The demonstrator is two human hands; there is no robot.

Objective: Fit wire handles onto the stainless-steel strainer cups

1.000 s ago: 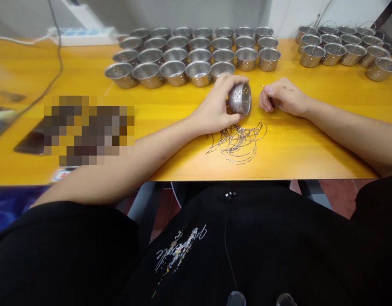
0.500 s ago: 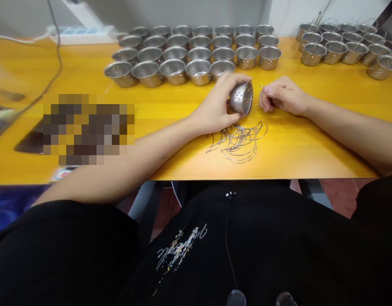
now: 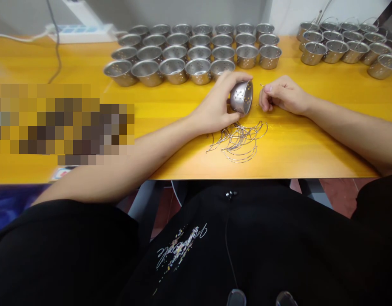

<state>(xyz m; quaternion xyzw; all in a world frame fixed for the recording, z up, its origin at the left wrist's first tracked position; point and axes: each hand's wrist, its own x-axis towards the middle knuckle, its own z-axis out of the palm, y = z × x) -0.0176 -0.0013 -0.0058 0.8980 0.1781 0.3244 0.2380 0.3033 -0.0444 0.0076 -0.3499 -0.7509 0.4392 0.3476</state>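
Because it looks light, stiff and slick, the cup (image 3: 238,97), tilted beyond the wire pile (image 3: 237,138), suits the left hand's (image 3: 213,104) wide grip across its sides, while the right hand (image 3: 284,96) narrowly pinches a wire (image 3: 262,85).

Workshop-like bench: yellow tabletop (image 3: 311,148), rows of perforated metal cups (image 3: 198,71), loose wire handles (image 3: 239,142), power strip (image 3: 83,34).

Shiny metal cups (image 3: 174,71) and thin, smooth metal wires (image 3: 240,142); glossy yellow tabletop (image 3: 183,163).
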